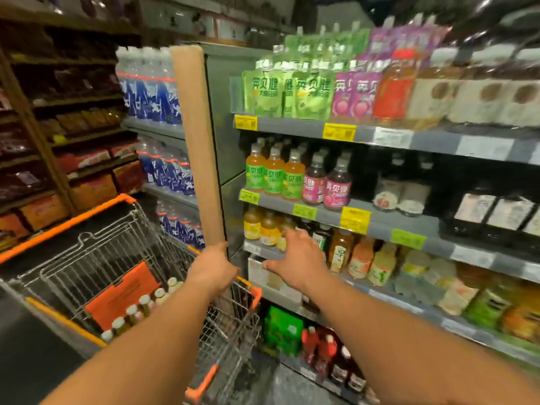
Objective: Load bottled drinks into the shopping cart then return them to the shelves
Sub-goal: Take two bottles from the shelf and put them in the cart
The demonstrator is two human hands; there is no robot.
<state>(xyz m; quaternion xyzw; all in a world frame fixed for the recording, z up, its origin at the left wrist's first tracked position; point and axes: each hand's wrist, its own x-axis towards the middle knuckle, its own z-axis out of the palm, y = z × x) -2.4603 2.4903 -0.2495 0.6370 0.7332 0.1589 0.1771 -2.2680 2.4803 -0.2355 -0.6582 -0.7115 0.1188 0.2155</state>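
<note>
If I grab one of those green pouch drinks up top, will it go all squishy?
Probably. The green pouches look like soft foil, so the sides likely give when squeezed. They stand packed together; one alone may flop over. The hard white cap seems the firmest place to hold.

A dim shop aisle. Grey metal shelving (388,220) runs along the right in tiers, edged with yellow and green price tags (339,131). A tan upright post (198,147) marks its end. Further left stand brown wooden racks (38,135) of packaged goods. The floor (286,384) is dark and mottled.
</note>
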